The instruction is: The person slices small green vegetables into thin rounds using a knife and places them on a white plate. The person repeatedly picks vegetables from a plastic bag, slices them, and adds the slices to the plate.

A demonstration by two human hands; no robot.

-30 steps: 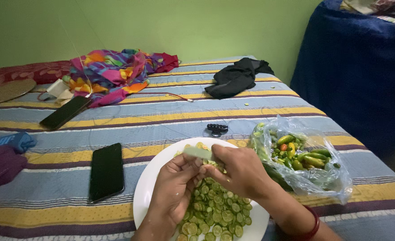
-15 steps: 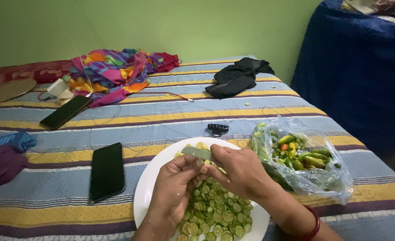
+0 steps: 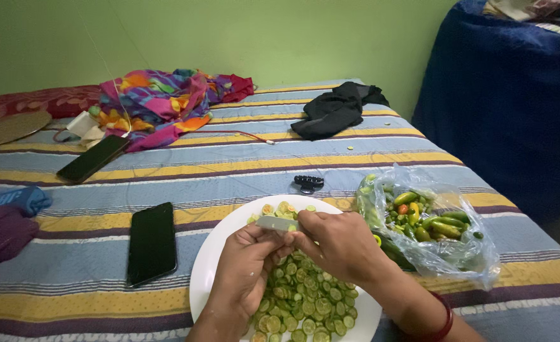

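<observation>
A white plate [image 3: 211, 266] lies on the striped bed in front of me, heaped with round green vegetable slices [image 3: 308, 297]. Over it my right hand [image 3: 337, 244] grips a small knife [image 3: 276, 223], its blade pointing left. My left hand [image 3: 245, 266] is closed against the blade, fingers pinched around a small piece that they hide. A clear plastic bag of green, yellow and red small vegetables [image 3: 429, 221] lies open just right of the plate.
Two dark phones lie to the left, one phone [image 3: 151, 242] beside the plate and another phone [image 3: 93, 158] farther back. A black hair clip [image 3: 308, 183] sits behind the plate. Colourful cloth [image 3: 156, 104], black cloth [image 3: 337, 111] and a blue covered object [image 3: 508, 95] surround the bed.
The knife blade has dropped slightly and both hands have pressed closer together over the plate; more slices show at the plate's far edge.
</observation>
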